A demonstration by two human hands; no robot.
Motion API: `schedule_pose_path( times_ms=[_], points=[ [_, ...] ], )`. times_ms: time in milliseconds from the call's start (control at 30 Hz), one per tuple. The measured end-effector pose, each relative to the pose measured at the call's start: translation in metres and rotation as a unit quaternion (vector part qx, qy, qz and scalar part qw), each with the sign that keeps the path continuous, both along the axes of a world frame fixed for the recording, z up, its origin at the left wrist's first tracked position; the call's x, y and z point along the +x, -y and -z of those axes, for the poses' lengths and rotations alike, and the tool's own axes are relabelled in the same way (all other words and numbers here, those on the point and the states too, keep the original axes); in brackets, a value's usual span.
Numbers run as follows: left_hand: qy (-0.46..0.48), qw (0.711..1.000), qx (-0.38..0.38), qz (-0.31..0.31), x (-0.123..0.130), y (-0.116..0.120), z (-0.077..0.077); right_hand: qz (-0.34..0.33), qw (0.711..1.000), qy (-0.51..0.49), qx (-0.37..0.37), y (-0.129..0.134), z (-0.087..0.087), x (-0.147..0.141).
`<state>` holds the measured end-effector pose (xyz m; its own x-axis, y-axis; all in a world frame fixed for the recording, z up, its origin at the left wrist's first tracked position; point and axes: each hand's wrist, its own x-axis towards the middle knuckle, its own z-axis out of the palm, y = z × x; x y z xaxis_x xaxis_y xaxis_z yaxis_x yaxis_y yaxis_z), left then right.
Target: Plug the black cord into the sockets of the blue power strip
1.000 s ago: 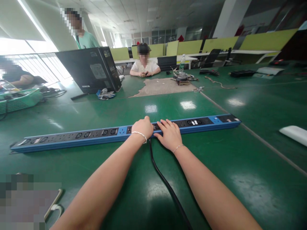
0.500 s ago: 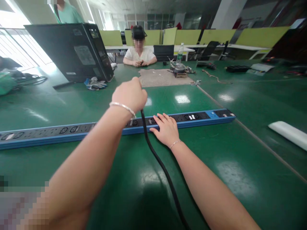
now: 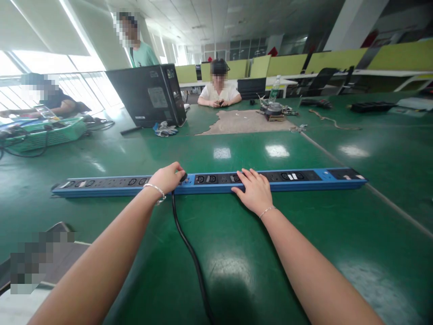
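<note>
A long blue and black power strip (image 3: pixel 233 183) lies across the green table, with rows of sockets along its top. My left hand (image 3: pixel 166 177) is closed around a black power plug (image 3: pixel 183 176) just at the strip, left of its middle; whether the prongs sit in a socket is hidden. From under that hand a thick black cable (image 3: pixel 191 247) runs down toward me. My right hand (image 3: pixel 254 189) rests on the strip farther right, fingers spread over the sockets and thumb at the near edge.
On the green table (image 3: pixel 135 234) stand a black computer case (image 3: pixel 149 95), gloves (image 3: pixel 165 129), a green basket (image 3: pixel 50 133) with cables, and a bottle (image 3: pixel 274 89) by a small device (image 3: pixel 272 108). One person (image 3: pixel 219 90) sits across; two others are at the left.
My left hand has come down from above the strip to its surface with the plug. My right hand stays on the strip. The view has tilted up and shifted left.
</note>
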<state>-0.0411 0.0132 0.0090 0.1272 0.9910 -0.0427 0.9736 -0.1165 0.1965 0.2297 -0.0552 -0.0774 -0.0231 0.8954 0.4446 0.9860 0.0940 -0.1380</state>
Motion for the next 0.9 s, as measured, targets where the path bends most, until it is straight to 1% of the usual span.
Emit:
schedule_pose_path(
  times_ms=[67, 200, 333, 433, 533, 767, 900],
  points=[
    [0.004, 1.0, -0.007, -0.002, 0.001, -0.001, 0.002, 0.001, 1.0, 0.001, -0.001, 0.0, 0.0, 0.0],
    [-0.012, 1.0, -0.017, 0.008, 0.01, -0.002, 0.0, 0.001, 1.0, 0.003, 0.003, -0.001, 0.001, 0.001],
    [-0.061, 0.998, -0.005, 0.015, 0.019, -0.004, -0.001, -0.001, 1.0, 0.001, 0.006, -0.001, 0.001, 0.002],
    [-0.103, 0.994, -0.004, 0.023, 0.024, -0.007, 0.002, -0.003, 1.0, -0.001, 0.004, -0.001, 0.001, 0.001],
    [-0.125, 0.992, -0.001, 0.031, 0.026, -0.007, 0.006, -0.003, 1.0, -0.002, 0.003, -0.001, 0.001, 0.001],
    [-0.093, 0.995, 0.02, 0.002, 0.027, 0.005, 0.014, -0.001, 1.0, -0.003, 0.012, 0.0, 0.001, -0.001],
    [-0.085, 0.996, 0.006, 0.005, 0.026, 0.0, 0.015, -0.002, 1.0, 0.001, 0.006, 0.0, 0.0, -0.001]
  ],
)
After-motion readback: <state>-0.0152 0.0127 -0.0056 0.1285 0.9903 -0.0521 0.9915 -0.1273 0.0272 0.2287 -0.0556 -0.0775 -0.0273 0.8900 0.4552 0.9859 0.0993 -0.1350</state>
